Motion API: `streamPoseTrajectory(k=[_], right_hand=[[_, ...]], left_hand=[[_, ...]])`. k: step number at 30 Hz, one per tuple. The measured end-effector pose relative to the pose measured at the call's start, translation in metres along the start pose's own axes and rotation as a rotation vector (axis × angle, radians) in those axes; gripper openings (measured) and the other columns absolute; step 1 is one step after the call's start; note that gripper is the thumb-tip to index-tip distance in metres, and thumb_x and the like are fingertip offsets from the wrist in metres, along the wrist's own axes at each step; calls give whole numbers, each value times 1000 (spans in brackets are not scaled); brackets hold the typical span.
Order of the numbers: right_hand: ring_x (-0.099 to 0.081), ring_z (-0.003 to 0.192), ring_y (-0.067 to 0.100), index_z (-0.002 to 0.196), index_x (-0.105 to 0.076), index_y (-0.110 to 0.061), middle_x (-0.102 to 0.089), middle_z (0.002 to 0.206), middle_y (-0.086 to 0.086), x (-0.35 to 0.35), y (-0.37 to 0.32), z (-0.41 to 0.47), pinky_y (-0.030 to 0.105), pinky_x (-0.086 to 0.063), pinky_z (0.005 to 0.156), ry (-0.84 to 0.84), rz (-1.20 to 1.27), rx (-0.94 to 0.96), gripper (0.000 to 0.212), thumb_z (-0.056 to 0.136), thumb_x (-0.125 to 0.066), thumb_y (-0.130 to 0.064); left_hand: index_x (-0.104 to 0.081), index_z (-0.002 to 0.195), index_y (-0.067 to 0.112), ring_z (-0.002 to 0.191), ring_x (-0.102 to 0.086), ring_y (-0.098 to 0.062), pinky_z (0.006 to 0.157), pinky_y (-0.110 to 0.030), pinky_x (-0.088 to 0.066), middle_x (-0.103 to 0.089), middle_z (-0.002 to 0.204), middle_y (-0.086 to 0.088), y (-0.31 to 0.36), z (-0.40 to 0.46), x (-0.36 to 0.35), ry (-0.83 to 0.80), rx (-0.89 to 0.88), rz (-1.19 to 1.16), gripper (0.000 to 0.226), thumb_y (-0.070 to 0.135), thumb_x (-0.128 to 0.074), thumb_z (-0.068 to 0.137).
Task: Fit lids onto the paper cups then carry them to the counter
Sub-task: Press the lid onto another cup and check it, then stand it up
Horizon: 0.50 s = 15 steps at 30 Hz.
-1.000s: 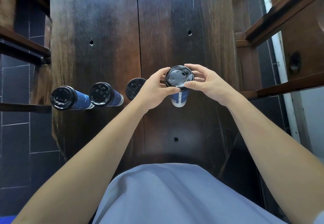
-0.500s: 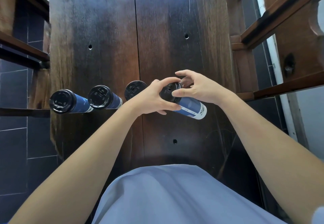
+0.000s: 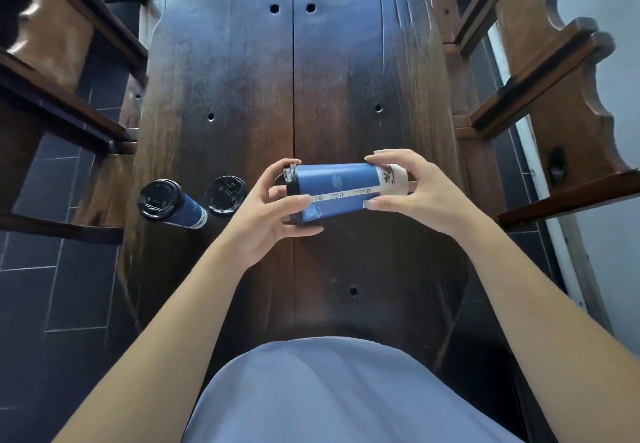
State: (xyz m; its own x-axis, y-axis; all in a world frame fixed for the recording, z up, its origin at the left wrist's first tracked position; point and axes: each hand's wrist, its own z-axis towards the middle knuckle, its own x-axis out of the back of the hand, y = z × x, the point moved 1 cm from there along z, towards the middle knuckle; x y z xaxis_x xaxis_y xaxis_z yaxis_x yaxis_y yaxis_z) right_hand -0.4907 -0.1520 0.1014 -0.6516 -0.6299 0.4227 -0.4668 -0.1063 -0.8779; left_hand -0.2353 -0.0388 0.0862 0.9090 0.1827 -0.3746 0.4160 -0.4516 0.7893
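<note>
Lidded cup held sideways in both hands above the dark wooden surface (image 3: pixel 242 79).

Two lidded blue cups (image 3: pixel 166 204) (image 3: pixel 225 196) stand at nine o'clock. The left hand (image 3: pixel 268 214) grips the black lid (image 3: pixel 290 179) end of a blue paper cup (image 3: pixel 337 188) lying horizontal; the right hand (image 3: pixel 420 189) grips its white base end at three o'clock.

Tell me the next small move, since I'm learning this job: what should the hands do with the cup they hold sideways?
Probably tip the blue cup back upright, since the left hand grips its lidded end and the right hand its base, and set it beside the two lidded cups on the table.
</note>
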Motion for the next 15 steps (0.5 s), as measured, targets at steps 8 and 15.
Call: streamPoseTrajectory(k=[8,15], right_hand=[[-57,126,21,135,-58,-26,-60,127,-3,-16,-40,-33,35,-61,92,-60,182,80,61,82,-84,-14],[-60,123,19,135,-59,-25,-62,124,-5,-34,-74,-53,32,-62,87,-20,235,103,60,80,-82,-25]], left_hand=[[-56,138,33,118,-69,-36,91,-67,-58,-62,130,-11,25,-62,13,-13,-143,186,67,17,-83,79],[-60,140,31,111,-68,-16,96,-37,-59,-67,131,9,45,-100,25,-41,-360,353,79,2,-86,72]])
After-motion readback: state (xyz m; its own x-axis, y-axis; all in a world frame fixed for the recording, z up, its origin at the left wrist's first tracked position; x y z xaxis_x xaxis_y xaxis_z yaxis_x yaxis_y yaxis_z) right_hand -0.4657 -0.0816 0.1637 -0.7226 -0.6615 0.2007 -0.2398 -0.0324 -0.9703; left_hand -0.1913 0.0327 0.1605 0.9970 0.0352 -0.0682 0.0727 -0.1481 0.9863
